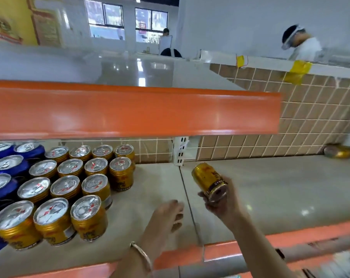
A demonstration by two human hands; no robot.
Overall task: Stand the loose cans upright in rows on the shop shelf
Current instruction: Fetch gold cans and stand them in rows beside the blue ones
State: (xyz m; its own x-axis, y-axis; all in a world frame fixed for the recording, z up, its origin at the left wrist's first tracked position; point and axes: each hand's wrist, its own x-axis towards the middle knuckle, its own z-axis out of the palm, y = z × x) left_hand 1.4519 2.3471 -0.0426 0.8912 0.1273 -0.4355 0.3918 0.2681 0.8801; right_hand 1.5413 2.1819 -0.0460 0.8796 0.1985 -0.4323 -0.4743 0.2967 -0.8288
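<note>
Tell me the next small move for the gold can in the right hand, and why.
Probably carry the gold can left, turn it upright, and set it beside the frontmost standing can. The right hand holds it tilted above bare shelf; that front row looks one can short.

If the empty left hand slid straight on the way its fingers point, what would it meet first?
Probably nothing soon: the left hand points up the bare grey shelf toward the brown tiled wall, right of the upright gold cans; depth is unclear.

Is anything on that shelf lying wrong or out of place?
Yes. One gold can lies on its side at the far right, apart from the upright rows. The right hand holds another can, tilted.
</note>
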